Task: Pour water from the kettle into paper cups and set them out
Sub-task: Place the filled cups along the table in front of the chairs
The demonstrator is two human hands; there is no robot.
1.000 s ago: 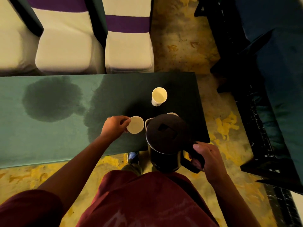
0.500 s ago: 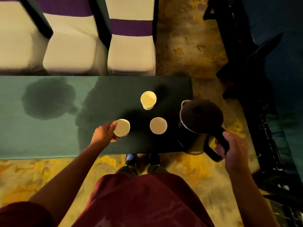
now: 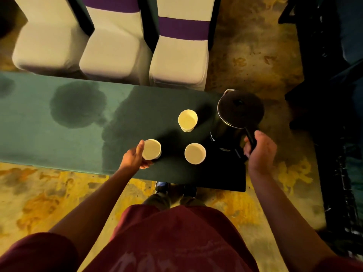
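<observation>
1. Dim room, patterned yellow floor; the counter (image 3: 59,138) under a green cloth is showing dark wet patches (image 3: 78,105), with white-covered chairs (image 3: 110,55) ranged along its far side.
2. Left hand (image 3: 135,158) is curling its fingers part-way round a paper cup (image 3: 151,149) standing on the counter; the grip is loose, thumb on the far side of the rim.
3. Right hand (image 3: 259,148) is wrapping closed round the handle of the dark kettle (image 3: 239,110), which is sitting at the counter's end, lid on, spout pointing away from that grip.
4. Two more cups are standing between the two grips: a near cup (image 3: 195,153) and a far cup (image 3: 187,119), just beside the kettle.
5. Handling, as judged: paper cups are light, thin-walled, easily crushed or tipped, so hold them low on the wall with little pressure. The kettle is likely heavy; take it by the handle only.
6. Fill level in the cups cannot be told.
</observation>
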